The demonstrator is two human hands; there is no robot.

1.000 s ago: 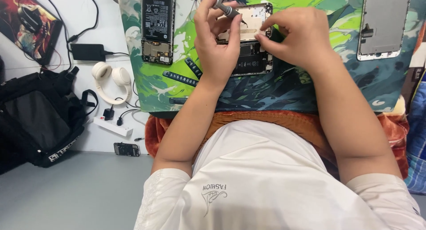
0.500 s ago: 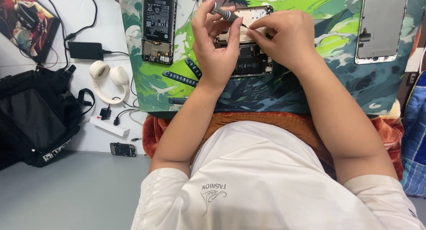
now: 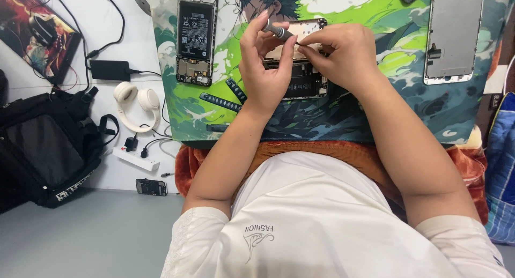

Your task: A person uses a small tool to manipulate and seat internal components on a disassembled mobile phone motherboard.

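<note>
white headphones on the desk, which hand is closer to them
Left. The left hand holds a screwdriver a short way right of the white headphones; the right hand is farther right.

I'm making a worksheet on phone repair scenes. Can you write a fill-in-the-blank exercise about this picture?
1. The left hand grips a small grey ____.
2. Both hands work over an opened phone lying on a green printed ____.
3. The white headphones lie to the ____ of the mat.

Missing words: screwdriver; mat; left

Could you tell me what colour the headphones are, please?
Cream-white headphones, clearest in the head view.
</note>
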